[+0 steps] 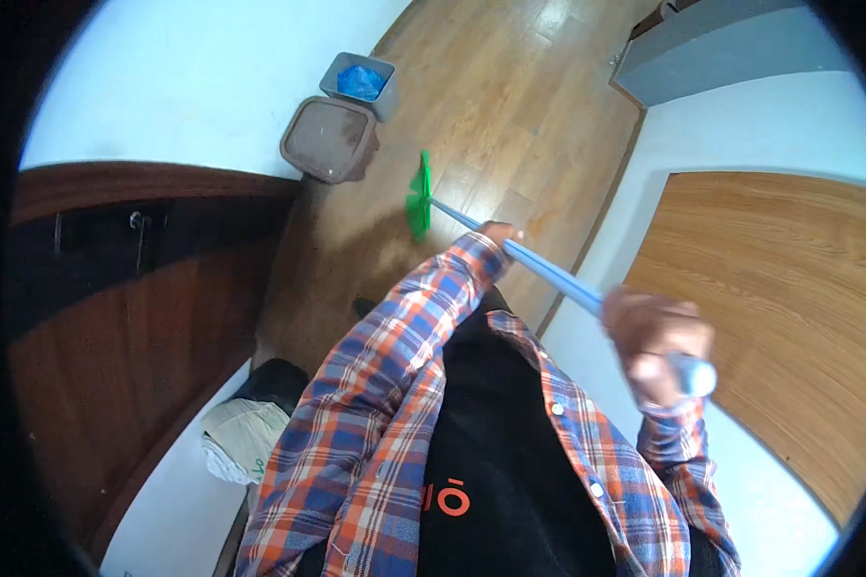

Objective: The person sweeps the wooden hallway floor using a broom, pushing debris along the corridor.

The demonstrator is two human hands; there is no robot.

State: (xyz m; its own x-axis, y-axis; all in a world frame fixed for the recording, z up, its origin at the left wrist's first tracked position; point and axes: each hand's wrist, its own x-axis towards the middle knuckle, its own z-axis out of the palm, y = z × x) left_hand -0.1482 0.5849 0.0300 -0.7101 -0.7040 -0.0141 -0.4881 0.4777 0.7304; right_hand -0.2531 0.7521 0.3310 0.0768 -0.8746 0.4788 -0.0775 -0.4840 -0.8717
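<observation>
A broom with a light blue handle and a green head slants across the view, its head low over the wooden floor. My left hand grips the handle partway down. Around the handle's upper end is my right hand, blurred, with the rounded tip sticking out past the fist. Whether the bristles touch the floor cannot be told.
Beyond the broom head, a brown lidded bin and a grey bin with a blue bag stand by the white wall. A dark wooden door is at left, with bags near it. A wood panel is at right.
</observation>
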